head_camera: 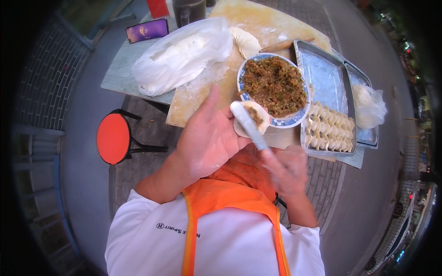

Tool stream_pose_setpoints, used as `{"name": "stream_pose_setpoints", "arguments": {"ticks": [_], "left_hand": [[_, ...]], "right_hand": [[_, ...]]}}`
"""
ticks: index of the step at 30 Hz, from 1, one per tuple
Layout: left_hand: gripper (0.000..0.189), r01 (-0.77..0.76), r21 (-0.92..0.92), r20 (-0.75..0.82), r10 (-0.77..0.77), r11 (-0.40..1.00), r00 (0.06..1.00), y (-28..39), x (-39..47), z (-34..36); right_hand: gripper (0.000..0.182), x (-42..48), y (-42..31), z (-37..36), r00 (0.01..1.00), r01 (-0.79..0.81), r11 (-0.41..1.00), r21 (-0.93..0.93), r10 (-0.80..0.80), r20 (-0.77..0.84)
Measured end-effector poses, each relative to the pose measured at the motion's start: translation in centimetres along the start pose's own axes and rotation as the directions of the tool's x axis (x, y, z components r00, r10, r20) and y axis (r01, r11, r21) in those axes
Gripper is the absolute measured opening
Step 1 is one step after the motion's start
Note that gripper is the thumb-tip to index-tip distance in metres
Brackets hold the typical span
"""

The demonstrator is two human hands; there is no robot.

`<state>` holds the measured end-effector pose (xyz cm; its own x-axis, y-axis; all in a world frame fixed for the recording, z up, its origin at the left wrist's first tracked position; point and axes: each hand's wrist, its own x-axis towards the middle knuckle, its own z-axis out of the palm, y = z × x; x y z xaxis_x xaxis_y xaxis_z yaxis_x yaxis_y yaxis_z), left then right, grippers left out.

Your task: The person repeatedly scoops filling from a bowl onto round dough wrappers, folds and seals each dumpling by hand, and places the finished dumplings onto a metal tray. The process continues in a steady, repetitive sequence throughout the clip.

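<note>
My left hand (210, 138) is palm up, with a round dough wrapper (265, 125) resting on its fingers. A smear of minced filling (256, 115) lies on the wrapper. My right hand (285, 169), blurred, grips the handle of a flat metal spreader (247, 119), whose blade lies across the wrapper. Just beyond the fingers stands a blue-and-white plate (295, 120) heaped with minced filling (274, 82). To its right, a metal tray (321, 70) holds rows of folded dumplings (328, 129) at its near end.
A floury wooden board (186, 103) carries a rolling pin (286, 45) and overlapping dough wrappers (246, 43). A large plastic bag (186, 57) lies left, near a phone (146, 31) and dark mug (188, 13). Another tray (357, 76) bears a bag (371, 107). A red stool (112, 138) stands left.
</note>
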<state>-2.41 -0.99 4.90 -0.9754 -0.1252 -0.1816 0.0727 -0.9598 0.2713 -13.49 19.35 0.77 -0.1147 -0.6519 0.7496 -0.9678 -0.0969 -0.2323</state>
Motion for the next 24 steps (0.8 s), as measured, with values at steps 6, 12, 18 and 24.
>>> {"name": "stream_pose_setpoints", "arguments": {"ticks": [6,12,18,24], "left_hand": [[0.096,-0.146,-0.063,-0.026,0.145,0.987,0.989,1.7,0.1,-0.4],[0.098,-0.118,0.009,-0.024,0.119,0.993,0.993,-0.1,-0.5,0.0],[0.098,-0.198,0.032,-0.055,0.199,0.98,0.978,-0.2,-0.6,-0.2],[0.097,-0.129,-0.034,-0.01,0.129,0.991,0.992,-1.0,-0.9,-0.2]], "right_hand": [[0.043,-2.1,-0.9,-0.9,0.999,-0.045,0.999,0.021,0.045,0.004],[0.023,-0.6,-1.6,-0.9,0.523,-0.632,0.219,0.743,0.828,0.201],[0.021,-0.9,0.4,-1.9,0.314,-0.585,-0.037,0.81,0.911,0.268],[0.026,0.6,1.0,-1.1,0.309,-0.511,-0.024,0.859,0.928,0.21]]}}
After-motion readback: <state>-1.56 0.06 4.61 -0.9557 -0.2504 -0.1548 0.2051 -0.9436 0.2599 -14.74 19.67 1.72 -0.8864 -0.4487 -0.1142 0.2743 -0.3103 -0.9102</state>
